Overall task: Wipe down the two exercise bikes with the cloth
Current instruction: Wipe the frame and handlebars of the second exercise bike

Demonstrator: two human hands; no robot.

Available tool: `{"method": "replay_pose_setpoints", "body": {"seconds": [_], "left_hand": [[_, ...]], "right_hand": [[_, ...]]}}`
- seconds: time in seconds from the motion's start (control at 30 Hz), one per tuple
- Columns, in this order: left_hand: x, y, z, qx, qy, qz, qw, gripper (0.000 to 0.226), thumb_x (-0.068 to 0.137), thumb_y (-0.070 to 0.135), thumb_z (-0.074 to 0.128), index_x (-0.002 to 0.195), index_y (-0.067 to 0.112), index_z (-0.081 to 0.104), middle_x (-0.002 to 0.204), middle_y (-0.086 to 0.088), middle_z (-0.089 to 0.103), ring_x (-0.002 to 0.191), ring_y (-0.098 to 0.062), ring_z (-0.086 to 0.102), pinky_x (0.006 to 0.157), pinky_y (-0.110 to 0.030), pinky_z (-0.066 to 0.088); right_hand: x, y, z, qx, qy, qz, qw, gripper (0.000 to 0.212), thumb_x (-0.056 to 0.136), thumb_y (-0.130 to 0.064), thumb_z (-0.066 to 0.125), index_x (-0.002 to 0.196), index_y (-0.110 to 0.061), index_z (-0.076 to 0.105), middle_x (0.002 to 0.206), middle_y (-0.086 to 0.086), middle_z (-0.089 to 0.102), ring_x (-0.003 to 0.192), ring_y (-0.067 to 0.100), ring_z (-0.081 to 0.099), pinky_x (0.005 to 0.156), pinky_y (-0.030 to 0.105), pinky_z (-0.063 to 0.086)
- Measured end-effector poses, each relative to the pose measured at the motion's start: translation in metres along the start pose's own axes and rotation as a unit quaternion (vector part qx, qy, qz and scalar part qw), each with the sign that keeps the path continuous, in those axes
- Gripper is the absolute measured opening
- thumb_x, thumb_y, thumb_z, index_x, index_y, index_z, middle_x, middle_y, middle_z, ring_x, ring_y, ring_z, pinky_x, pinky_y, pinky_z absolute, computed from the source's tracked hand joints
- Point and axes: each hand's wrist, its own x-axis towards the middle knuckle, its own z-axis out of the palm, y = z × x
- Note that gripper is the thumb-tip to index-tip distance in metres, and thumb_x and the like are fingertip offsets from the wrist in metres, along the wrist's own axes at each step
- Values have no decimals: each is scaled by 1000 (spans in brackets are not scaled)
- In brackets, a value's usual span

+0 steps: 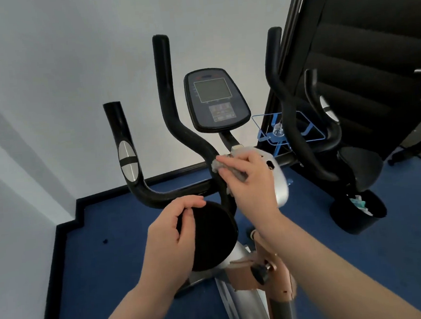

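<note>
**Cloth on the handlebar stem, 1 bike in reach**

Your right hand (249, 179) has its fingers curled round the grey cloth (226, 167), pressing it against the inner black handlebar (174, 117) of the exercise bike (247, 276), just below the console (216, 100). Your left hand (171, 226) pinches the rim of a round black pad (212, 236), thumb on top, fingers curled behind the edge. Blue carpet (112, 266) underfoot. A black bin (358, 217) with paper in it stands to the right, beside a blue wire rack (289, 129).
</note>
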Motion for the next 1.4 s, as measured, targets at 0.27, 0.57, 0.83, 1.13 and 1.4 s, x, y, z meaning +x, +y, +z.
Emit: {"method": "replay_pose_setpoints", "body": {"seconds": [0.27,0.57,0.83,1.13,1.4], "left_hand": [[3,0,2,-5,12,-2,1000,34,93,5,47,91,33,67,100,26,67,102,7,59,84,-2,37],[1,3,-7,40,35,34,998,25,85,22,54,103,38,61,104,25,63,106,1,58,89,-12,43],[50,15,-34,49,69,67,994,26,83,26,55,105,39,61,105,25,60,95,3,56,79,-5,40],[144,1,-82,154,134,130,970,32,88,20,52,119,26,58,131,13,50,120,13,32,102,-27,39],[172,-12,-86,183,95,98,974,44,93,25,49,137,25,44,145,14,36,130,10,22,112,-18,20]], "right_hand": [[-18,11,-3,-62,-27,-115,991,25,83,-10,69,105,-22,72,96,-1,52,91,9,53,83,11,43],[-16,6,-6,6,-3,-46,999,22,82,-13,71,101,-22,66,101,-6,61,100,6,57,86,16,45],[58,-14,21,-54,-52,-107,991,13,83,-10,68,92,-18,62,95,-6,58,95,4,54,87,18,44],[43,-7,10,-81,-85,-129,985,19,82,-6,70,88,-21,61,90,-17,54,92,8,56,80,18,44],[104,-36,50,-93,-121,-177,972,6,86,-13,65,89,-16,60,92,-6,58,90,8,55,80,19,43]]}}
